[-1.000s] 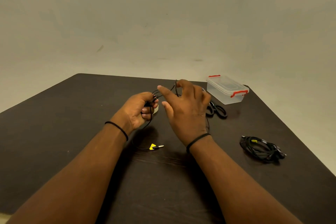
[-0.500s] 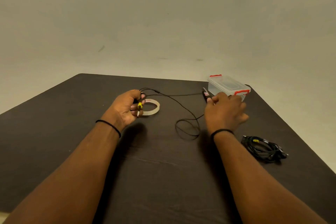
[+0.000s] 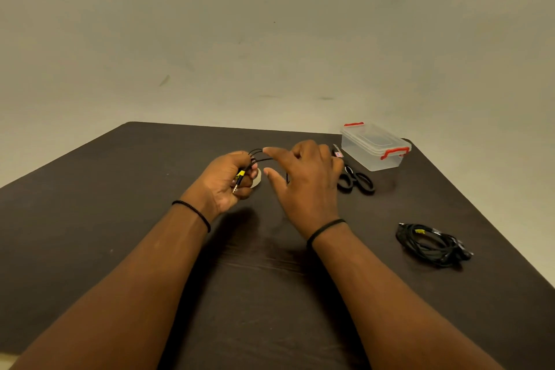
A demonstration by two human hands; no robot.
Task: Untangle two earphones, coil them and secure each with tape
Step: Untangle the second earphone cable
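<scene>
Your left hand (image 3: 228, 182) grip curled round earphone cable (image 3: 255, 156), yellow-marked plug (image 3: 238, 179) in palm. Your right hand (image 3: 303, 177) grip spread, cable draped across fingers (image 3: 271, 152); second earphone (image 3: 432, 245) coiled on table (image 3: 90, 189).

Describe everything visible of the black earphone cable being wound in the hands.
The thin black earphone cable runs as several loops out of the left hand, which grips it with its yellow-banded metal jack plug pointing down. The loops arc toward the right hand, whose fingertip touches them. The rest is hidden.
</scene>
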